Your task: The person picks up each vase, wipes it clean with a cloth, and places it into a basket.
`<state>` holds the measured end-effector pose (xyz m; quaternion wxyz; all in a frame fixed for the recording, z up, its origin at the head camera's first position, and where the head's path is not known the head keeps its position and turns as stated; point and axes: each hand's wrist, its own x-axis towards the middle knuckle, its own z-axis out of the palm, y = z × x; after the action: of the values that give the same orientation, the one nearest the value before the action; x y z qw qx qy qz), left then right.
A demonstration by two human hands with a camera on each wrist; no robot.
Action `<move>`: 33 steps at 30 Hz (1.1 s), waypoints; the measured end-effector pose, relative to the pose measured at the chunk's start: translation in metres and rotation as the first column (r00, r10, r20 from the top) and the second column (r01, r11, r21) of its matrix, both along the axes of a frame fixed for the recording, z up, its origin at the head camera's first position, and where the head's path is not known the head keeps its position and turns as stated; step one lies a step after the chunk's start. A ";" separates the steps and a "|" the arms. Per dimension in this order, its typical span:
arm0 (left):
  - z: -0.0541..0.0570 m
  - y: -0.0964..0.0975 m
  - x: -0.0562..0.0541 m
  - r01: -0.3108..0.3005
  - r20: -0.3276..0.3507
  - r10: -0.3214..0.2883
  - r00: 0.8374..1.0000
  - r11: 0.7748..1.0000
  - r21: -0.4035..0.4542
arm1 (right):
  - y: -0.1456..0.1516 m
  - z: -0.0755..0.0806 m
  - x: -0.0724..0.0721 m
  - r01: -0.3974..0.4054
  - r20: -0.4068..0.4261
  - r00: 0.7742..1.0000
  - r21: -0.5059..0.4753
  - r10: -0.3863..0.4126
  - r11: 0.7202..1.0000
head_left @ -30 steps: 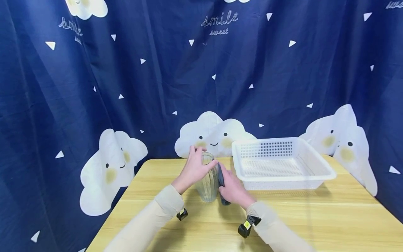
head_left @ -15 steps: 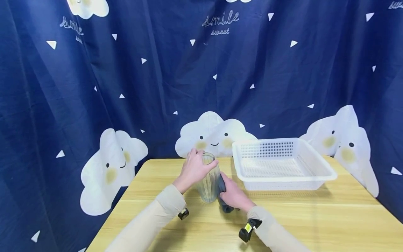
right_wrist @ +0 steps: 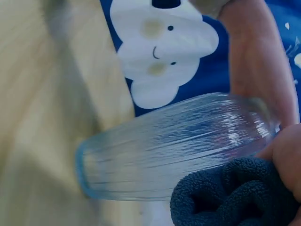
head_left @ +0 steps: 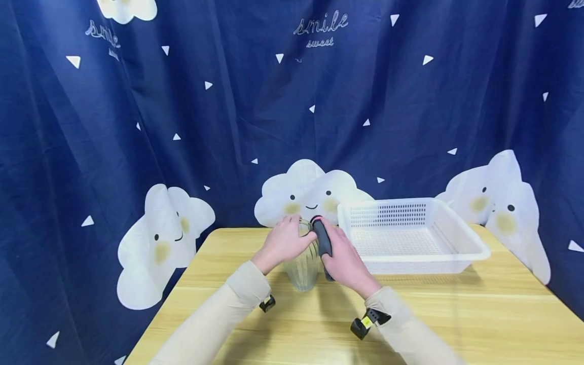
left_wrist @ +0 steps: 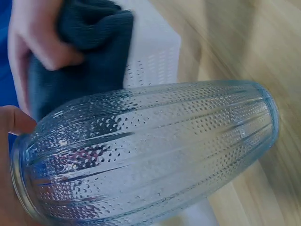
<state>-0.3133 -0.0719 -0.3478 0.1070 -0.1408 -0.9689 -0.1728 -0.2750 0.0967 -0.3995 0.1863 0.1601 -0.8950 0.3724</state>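
Note:
A clear ribbed glass vase (head_left: 302, 271) stands upright near the middle of the wooden table. My left hand (head_left: 284, 243) grips it from above around the rim, thumb on the near side. Dotted texture covers the vase's glass (left_wrist: 155, 150) in the left wrist view. In my right hand (head_left: 345, 257) is a folded dark blue-grey towel (head_left: 323, 241), held at the vase's right side near the top. The rolled towel folds (right_wrist: 230, 195) overlap the vase's upper part (right_wrist: 188, 136) in the right wrist view. Some of the right fingers are hidden behind the towel.
A white perforated plastic basket (head_left: 420, 258) sits on the wooden table (head_left: 292, 334) just right of the right hand. Behind the table hangs a dark blue curtain (head_left: 228, 101) with clouds and triangles.
The right hand slid the towel down along the vase's side, then brought it back up toward the rim. The left hand keeps its grip, and the vase stays about where it was.

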 end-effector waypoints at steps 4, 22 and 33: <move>-0.002 -0.001 -0.001 0.017 -0.017 -0.018 1.000 0.999 -0.034 | -0.001 0.002 0.001 0.012 0.009 1.000 0.007 -0.012 1.000; -0.009 -0.015 -0.009 0.127 -0.024 -0.125 0.992 0.988 0.085 | -0.011 -0.076 -0.012 -0.066 0.298 0.953 0.045 0.050 0.997; 0.004 -0.011 -0.001 0.102 -0.026 -0.103 0.994 0.994 -0.030 | -0.006 -0.065 -0.015 -0.075 0.277 0.958 -0.011 0.075 0.997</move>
<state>-0.3145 -0.0830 -0.3437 0.1092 -0.1943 -0.9613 -0.1622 -0.2896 0.0911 -0.4643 0.0450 0.1403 -0.9055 0.3981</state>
